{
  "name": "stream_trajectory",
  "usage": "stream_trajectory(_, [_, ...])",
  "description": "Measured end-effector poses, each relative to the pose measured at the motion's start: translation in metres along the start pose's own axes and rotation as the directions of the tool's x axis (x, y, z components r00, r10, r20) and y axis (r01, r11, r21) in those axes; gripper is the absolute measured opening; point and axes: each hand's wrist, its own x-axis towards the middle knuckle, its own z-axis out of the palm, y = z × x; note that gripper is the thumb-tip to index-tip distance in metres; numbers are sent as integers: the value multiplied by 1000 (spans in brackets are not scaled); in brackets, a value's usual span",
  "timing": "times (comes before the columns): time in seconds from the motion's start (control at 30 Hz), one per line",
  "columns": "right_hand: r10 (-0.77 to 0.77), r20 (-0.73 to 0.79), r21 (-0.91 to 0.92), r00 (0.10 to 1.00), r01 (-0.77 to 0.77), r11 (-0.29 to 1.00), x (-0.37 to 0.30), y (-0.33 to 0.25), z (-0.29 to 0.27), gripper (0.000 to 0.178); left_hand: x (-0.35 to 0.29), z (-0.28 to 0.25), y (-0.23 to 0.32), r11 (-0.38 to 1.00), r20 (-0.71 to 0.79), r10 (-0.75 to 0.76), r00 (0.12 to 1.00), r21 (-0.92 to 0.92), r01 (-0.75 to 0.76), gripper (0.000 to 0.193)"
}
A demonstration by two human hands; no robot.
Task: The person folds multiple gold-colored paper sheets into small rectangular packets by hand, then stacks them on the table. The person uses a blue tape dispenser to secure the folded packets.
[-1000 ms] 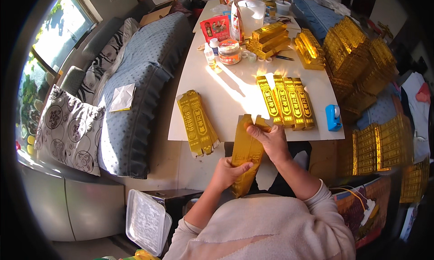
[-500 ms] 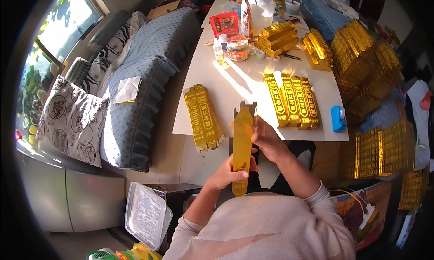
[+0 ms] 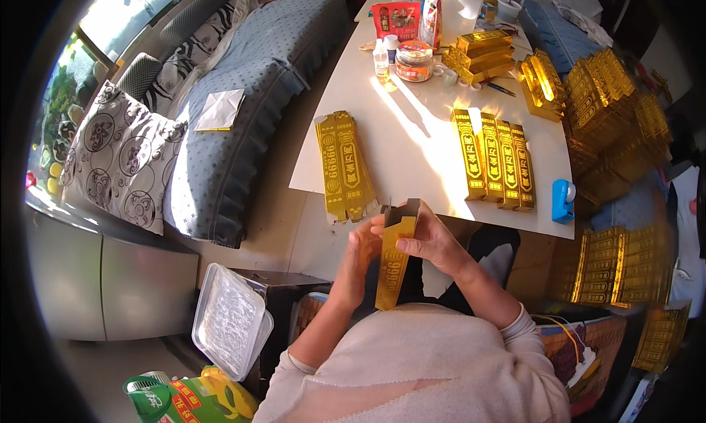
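Both my hands hold one long gold paper box [image 3: 393, 267] upright over my lap, just in front of the white table [image 3: 412, 140]. My left hand [image 3: 362, 251] grips its left side. My right hand [image 3: 429, 237] is closed around its open top end, where a flap stands up. A stack of flat gold box blanks [image 3: 343, 165] lies on the table's near left edge, close to my left hand. Several folded gold boxes [image 3: 494, 155] lie side by side to the right.
A blue tape dispenser [image 3: 562, 200] sits at the table's right edge. Jars, bottles and more gold boxes [image 3: 482, 54] crowd the far end. Tall stacks of gold boxes [image 3: 610, 107] stand at right. A blue sofa [image 3: 243, 107] lies left, a clear plastic lid [image 3: 231, 321] below.
The gold box has been brought from the table edge toward my lap and turned upright. My right hand has shifted to its top end.
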Motion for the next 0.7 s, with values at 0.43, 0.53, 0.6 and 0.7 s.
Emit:
stream_trajectory(0.43, [158, 177, -207, 971, -120, 971, -6, -13, 14, 70, 17, 4, 40, 989, -11, -126, 992, -77, 124, 52])
stream_trajectory(0.53, [93, 149, -179, 985, -65, 982, -10, -5, 18, 61, 15, 1, 26, 982, -34, -136, 990, -139, 130, 50])
stream_trajectory(0.6, [38, 139, -53, 990, -30, 998, -11, -2, 21, 55, 11, 3, 18, 979, -46, -114, 992, -173, 104, 50])
stream_trajectory(0.7, [-25, 73, -61, 997, 29, 998, -14, -4, 22, 44, 9, 7, 14, 983, -50, -74, 996, -171, 64, 49])
